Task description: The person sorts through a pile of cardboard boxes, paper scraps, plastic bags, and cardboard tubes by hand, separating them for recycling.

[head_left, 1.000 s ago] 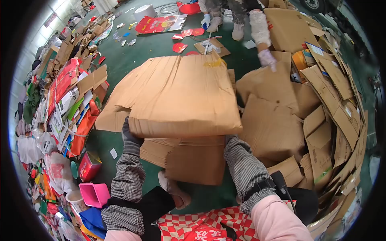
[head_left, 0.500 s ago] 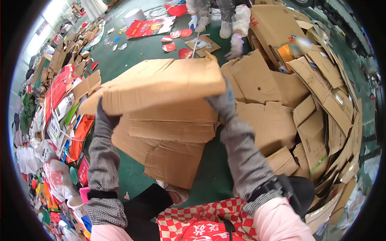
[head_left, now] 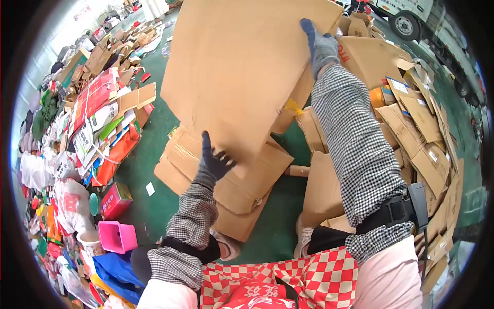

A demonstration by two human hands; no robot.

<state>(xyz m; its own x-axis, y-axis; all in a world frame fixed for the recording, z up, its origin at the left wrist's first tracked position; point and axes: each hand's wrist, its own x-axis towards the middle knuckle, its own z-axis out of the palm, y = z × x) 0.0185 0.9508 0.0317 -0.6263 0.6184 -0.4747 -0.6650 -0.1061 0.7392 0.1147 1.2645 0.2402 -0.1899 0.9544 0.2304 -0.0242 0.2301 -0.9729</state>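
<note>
A large brown cardboard sheet (head_left: 236, 62) is raised up in front of me, tilted. My right hand (head_left: 323, 47), in a grey-blue glove, grips its right edge near the top. Below the sheet's lower end is my left hand (head_left: 215, 164), gloved in dark blue, with its fingers spread and holding nothing. Underneath, flattened cardboard pieces (head_left: 239, 193) lie stacked on the green floor before my feet, partly covered by the raised sheet.
To the right, flattened cartons (head_left: 429, 129) form a large pile. Tied paper and packaging (head_left: 100, 123) lie at left, near a pink plastic bin (head_left: 117, 237) and a red box (head_left: 116, 200). A truck (head_left: 411, 20) stands at the back right.
The cardboard in my hands has swung up and away, now showing its broad face. My left hand has come off it and moved right and down; my right hand has moved up.
</note>
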